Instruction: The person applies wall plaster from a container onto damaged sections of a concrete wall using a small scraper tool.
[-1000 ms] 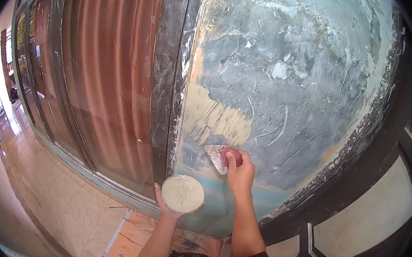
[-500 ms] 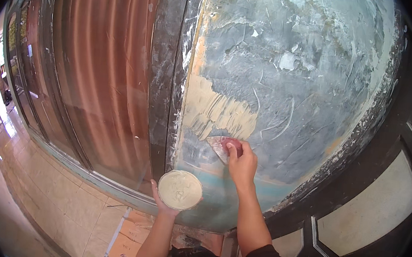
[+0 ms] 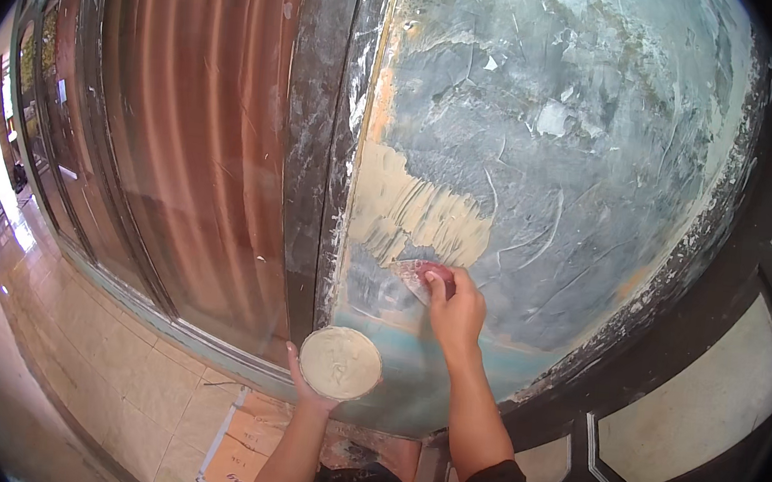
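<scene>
A round container of pale, creamy paste rests in my left hand, whose fingers curl around its rim and underside. My right hand grips a scraper with a reddish handle and a whitish-smeared triangular blade. The blade lies at the grey, mottled wall, along the lower edge of a beige patch of streaked paste. Below the scraper the wall turns turquoise.
A glazed panel with reddish curtain and dark frame stands left. A dark door with pale panels curves along the lower right. Tiled floor runs toward a bright opening; orange paper lies below my left arm.
The scraper in my right hand has risen slightly to the patch's lower edge and shifted right, its blade tilting. The view has shifted a little; the container remains in my left hand.
</scene>
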Demonstrator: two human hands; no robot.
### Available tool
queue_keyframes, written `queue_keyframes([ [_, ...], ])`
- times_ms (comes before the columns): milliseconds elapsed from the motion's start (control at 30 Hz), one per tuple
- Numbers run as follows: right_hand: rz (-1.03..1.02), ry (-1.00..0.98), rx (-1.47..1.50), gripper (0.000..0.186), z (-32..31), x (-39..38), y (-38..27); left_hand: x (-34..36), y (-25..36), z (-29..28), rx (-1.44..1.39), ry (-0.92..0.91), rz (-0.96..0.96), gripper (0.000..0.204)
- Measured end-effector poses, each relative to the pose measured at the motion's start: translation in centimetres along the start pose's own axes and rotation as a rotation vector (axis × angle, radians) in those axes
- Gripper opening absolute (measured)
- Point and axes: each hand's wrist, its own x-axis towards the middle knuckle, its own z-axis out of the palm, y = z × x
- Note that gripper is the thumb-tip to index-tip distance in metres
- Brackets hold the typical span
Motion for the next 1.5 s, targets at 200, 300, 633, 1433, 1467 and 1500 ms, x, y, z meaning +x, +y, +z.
queue_keyframes([
  [200,-0.016,0.006,0.075,0.024,-1.0,0.4,-1.2,-0.1,0.6,-0.7,0.033,-0.006,0.036,0.096],
  [300,-0.044,-0.037,-0.004,0.023,-0.8,-0.4,-1.2,0.1,0.5,-0.8,0.02,0.031,0.03,0.096],
  [633,-0.08,0.038,0.069,0.023,-1.0,0.8,-0.6,0.1,0.8,-1.0,0.041,0.033,0.048,0.096],
  [1433,-0.042,0.084,0.087,0.02,-2.1,1.9,-1.8,-0.1,0.0,-0.2,0.074,-0.012,0.031,0.098],
  [1467,-0.028,0.094,0.155,0.018,-2.2,2.0,-1.9,0.0,0.1,-0.8,0.072,-0.012,0.032,0.098],
  [1500,-0.029,0.092,0.154,0.018,-2.4,1.7,-1.9,0.3,0.2,-1.8,0.067,0.026,0.052,0.098],
])
